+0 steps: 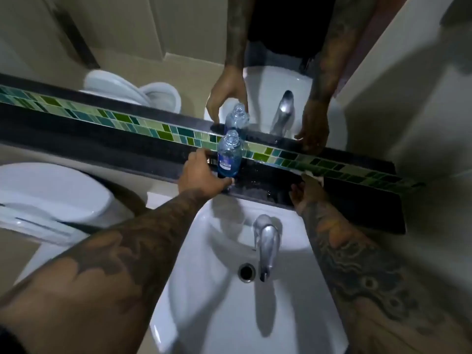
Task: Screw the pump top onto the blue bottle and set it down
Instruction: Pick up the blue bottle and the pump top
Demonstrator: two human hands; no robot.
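Single head cam, wide-angle, looks steeply down and forward over a white sink [219,290] at the dark ledge [357,200] behind it. Close range, forearms fill the lower frame. Mirror [153,34] up top doubles the scene.

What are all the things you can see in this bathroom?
Bottle: one, clear with blue liquid, neck open with no top on, upright on the dark ledge.
Ledge: one, black, behind the sink.
Tile strip: one, green and teal, along the wall above the ledge.
Sink: one, white, below the ledge.
Tap: one, silver, on the sink.
Drain: one, dark, in the basin.
Toilet: one, white, left of the sink.
Mirror: one, above the tiles.
Left hand: at the bottle's base.
Right hand: on the ledge; something pale shows by the fingers, unclear what.
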